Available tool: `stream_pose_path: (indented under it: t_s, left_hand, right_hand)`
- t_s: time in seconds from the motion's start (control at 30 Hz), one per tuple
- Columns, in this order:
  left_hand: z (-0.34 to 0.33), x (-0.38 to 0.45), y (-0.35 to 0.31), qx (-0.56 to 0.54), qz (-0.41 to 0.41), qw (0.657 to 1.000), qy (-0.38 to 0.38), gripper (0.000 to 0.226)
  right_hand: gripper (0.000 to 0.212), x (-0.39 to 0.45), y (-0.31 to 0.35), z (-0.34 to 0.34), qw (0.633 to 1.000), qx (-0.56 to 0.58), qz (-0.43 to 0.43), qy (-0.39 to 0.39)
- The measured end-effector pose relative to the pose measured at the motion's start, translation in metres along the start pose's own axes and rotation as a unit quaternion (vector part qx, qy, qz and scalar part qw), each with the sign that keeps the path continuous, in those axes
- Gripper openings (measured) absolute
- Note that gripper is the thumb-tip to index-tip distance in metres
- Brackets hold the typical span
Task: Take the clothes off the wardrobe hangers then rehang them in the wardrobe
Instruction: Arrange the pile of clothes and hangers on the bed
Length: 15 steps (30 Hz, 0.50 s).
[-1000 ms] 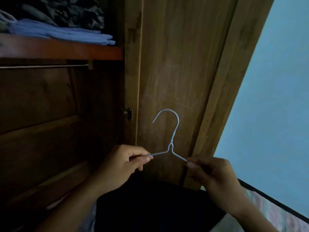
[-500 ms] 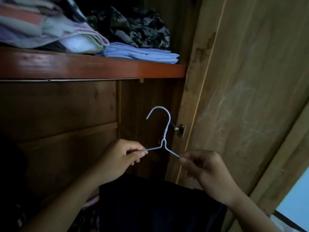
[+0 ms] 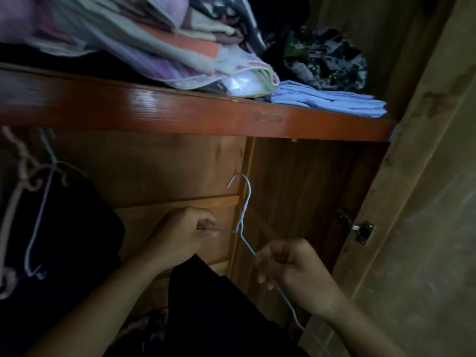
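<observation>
A pale blue wire hanger (image 3: 243, 212) is held upright inside the wardrobe, hook up, below the shelf. My left hand (image 3: 180, 235) pinches its left arm. My right hand (image 3: 293, 274) curls round its right arm, which runs down past my wrist. A dark garment (image 3: 219, 313) hangs from the hanger between my forearms. At the far left, a dark garment (image 3: 77, 228) hangs on other hangers (image 3: 36, 215), pale and blurred.
A red-brown shelf (image 3: 180, 112) crosses above, stacked with folded clothes (image 3: 180, 47) and a folded blue cloth (image 3: 329, 101). The open wardrobe door (image 3: 425, 202) stands at the right with a metal hinge (image 3: 360, 230). Wooden back panels lie behind the hanger.
The view has swung left and up into the wardrobe. The hanger has tilted, its right arm now pointing steeply down, and my right hand sits lower on it.
</observation>
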<state>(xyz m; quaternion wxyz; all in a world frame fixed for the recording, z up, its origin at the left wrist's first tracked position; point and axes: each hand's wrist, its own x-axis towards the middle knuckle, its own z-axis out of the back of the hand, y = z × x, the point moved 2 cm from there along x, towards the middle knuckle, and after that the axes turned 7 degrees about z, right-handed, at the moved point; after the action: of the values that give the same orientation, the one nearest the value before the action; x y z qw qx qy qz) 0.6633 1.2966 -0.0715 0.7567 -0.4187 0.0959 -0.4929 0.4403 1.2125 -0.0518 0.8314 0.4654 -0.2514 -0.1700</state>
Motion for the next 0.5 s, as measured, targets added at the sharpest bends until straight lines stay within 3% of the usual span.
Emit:
stream_pose_path:
  t_s: [0.13,0.27,0.5]
  left_hand:
    - [0.024,-0.012,0.019,0.061,0.069,0.991,-0.092,0.010]
    - [0.056,-0.037,0.029,0.179,0.107,0.961,-0.184,0.013]
    - [0.087,-0.082,0.059,0.301,0.134,0.916,-0.228,0.019]
  right_hand:
    - [0.029,0.026,0.002,-0.026,0.997,0.052,-0.034,0.055]
    - [0.024,0.050,0.012,-0.053,0.985,0.088,-0.080,0.122]
    - [0.013,0.087,0.032,-0.106,0.966,0.127,-0.118,0.191]
